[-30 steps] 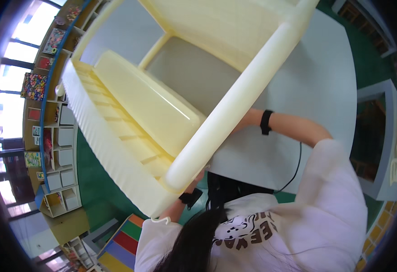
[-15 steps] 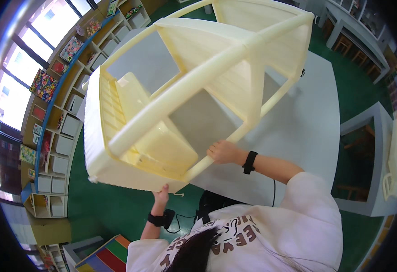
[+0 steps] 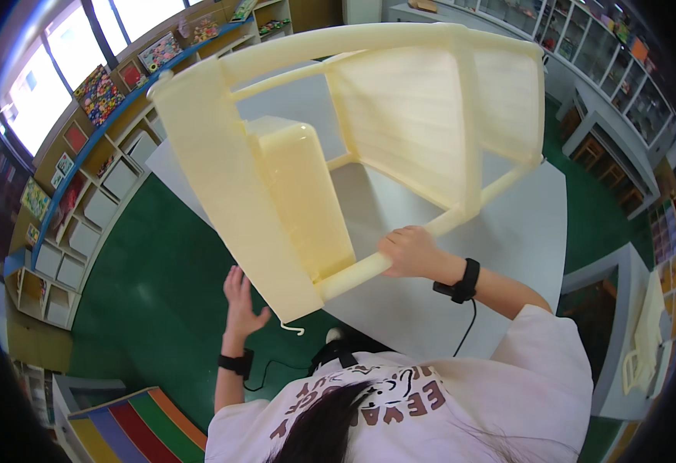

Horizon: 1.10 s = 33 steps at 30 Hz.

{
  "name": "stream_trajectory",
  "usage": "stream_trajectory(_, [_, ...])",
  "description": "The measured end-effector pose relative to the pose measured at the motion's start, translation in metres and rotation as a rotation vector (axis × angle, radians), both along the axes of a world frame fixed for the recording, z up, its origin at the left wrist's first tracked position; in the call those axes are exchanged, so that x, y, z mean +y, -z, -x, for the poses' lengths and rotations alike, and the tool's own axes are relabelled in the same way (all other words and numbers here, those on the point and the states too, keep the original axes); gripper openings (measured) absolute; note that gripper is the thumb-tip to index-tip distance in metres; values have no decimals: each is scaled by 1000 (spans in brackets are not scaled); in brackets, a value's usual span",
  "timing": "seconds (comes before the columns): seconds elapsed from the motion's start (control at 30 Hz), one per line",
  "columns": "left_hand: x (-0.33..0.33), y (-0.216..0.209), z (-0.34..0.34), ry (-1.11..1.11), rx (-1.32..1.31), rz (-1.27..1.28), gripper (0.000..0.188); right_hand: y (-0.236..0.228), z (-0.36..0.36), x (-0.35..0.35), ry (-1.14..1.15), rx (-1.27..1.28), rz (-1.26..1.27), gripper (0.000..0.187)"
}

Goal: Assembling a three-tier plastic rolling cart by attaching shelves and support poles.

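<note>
A large cream plastic rack [image 3: 399,127], made of round tubes, ribbed panels and a box-shaped part at its left end, is tilted over the pale grey table [image 3: 507,247]. My right hand [image 3: 410,252] is wrapped round its near lower tube. Fingers apart and empty, my left hand [image 3: 241,302] is beside the near corner of the flat end panel [image 3: 230,185]; I cannot tell whether the fingertips touch it. A small white hook [image 3: 293,329] hangs below that corner. Black bands with small boxes are on both my wrists.
Curved shelves [image 3: 91,231] with white bins and framed pictures line the left wall. Small grey tables [image 3: 611,154] with stools stand at the right, before glass cabinets [image 3: 584,46]. A striped board [image 3: 137,424] is at the lower left. A dark cable hangs by my right wrist.
The rack has turned, so its flat end panel now shows more fully. My left hand has come off its lower edge and opened. My right hand keeps hold of the tube.
</note>
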State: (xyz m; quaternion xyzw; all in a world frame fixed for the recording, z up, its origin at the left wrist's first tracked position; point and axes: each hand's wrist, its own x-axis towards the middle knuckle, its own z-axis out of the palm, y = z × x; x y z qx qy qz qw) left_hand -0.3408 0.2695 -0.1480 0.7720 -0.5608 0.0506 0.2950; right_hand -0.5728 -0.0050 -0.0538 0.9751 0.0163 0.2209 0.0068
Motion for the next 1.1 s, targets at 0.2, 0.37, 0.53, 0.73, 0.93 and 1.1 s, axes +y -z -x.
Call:
stream_trajectory(0.2, [-63,113,47,-19,881,540,44,-42,-1,12,6,2,-18,27])
stream_trajectory(0.37, [-94,105,70,-61,695,612,47,-64,-2,17,37,53,-5,29])
stream_trajectory(0.53, [-88,86,69,-123,560,724,50,-92,-3,29,33,53,-10,30])
stream_trajectory(0.73, [-83,61,63,-181,402,853,54,-113,-5,34,26,92,-23,29])
stream_trajectory(0.93, [-98,22,53,-255,221,1019,58,-153,-12,32,-19,82,-37,25])
stream_trajectory(1.1, [-127,-25,43,-321,122,1177,61,-197,-31,22,-28,96,-5,20])
